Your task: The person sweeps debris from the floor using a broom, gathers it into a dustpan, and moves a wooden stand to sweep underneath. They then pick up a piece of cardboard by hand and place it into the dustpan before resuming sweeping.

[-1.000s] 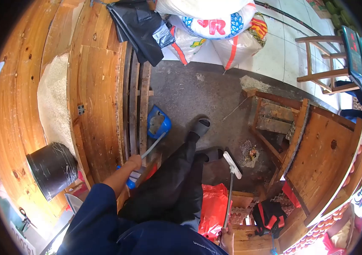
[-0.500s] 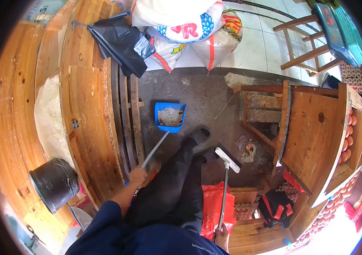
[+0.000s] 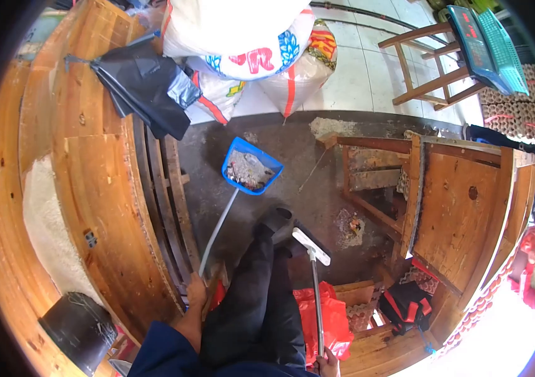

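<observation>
My left hand [image 3: 194, 292] grips the end of a long grey handle that leads up to a blue dustpan [image 3: 251, 166]. The dustpan sits over the dark floor and holds a heap of grey sweepings. At the bottom edge, my right hand [image 3: 328, 362] holds the shaft of a broom whose white head [image 3: 311, 245] rests on the floor beside my dark shoes. A small pile of debris [image 3: 349, 224] lies on the floor just right of the broom head.
A wooden bin with white rice [image 3: 47, 220] lines the left, with a black bucket [image 3: 79, 330] below. Stacked grain sacks [image 3: 242, 50] and a black bag [image 3: 145, 85] stand ahead. A wooden counter [image 3: 462, 207], a stool [image 3: 428, 63] and a red bag [image 3: 333, 317] are to the right.
The dustpan has swung from beside the left wooden slats out to the middle of the floor and turned open side up. The broom head has shifted slightly left. My view has moved rightward.
</observation>
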`<state>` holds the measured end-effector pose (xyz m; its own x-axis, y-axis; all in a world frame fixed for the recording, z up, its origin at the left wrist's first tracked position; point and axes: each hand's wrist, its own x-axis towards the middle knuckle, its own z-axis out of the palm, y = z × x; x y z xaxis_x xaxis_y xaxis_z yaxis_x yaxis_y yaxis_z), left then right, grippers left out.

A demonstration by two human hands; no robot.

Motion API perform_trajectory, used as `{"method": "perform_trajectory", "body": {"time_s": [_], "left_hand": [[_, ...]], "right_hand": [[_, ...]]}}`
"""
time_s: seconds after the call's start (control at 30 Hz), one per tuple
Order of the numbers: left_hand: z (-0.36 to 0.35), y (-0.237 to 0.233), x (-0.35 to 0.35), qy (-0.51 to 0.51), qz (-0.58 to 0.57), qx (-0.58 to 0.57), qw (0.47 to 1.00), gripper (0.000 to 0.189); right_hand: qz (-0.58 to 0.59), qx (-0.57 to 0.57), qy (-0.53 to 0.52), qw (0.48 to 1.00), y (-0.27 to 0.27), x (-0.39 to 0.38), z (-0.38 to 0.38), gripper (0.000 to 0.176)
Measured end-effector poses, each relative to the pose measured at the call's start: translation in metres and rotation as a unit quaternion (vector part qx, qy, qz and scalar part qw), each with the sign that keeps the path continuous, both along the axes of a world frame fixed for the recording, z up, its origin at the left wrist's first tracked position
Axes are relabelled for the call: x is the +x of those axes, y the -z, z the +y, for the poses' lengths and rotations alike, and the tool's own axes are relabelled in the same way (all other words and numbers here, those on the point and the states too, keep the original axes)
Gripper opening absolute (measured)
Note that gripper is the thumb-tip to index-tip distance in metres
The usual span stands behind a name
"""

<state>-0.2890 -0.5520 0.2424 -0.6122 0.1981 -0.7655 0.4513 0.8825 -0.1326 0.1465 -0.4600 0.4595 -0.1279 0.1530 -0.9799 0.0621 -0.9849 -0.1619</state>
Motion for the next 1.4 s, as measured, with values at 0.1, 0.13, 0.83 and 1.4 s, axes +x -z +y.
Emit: {"method": "perform_trajectory", "body": {"time_s": [0.1, 0.13, 0.83, 1.4], "left_hand": [[0.006, 0.0, 0.007, -0.018, -0.012, 0.009, 1.0, 0.023], [0.003, 0.004, 0.009, -0.021, -0.017, 0.005, 1.0, 0.023], [0.002, 0.041, -0.004, -0.017, -0.072, 0.067, 0.995, 0.026], [-0.002, 0.053, -0.006, 0.022, -0.067, 0.069, 0.995, 0.028]], "right_hand": [[0.034, 0.016, 0.106, 0.994, -0.004, -0.006, 0.006, 0.05], [0.018, 0.006, 0.11, 0.994, -0.001, -0.004, 0.005, 0.051], [-0.221, -0.048, -0.126, 0.966, 0.01, -0.038, 0.075, 0.04], [-0.149, -0.086, -0.077, 0.982, 0.018, -0.034, 0.059, 0.039]]}}
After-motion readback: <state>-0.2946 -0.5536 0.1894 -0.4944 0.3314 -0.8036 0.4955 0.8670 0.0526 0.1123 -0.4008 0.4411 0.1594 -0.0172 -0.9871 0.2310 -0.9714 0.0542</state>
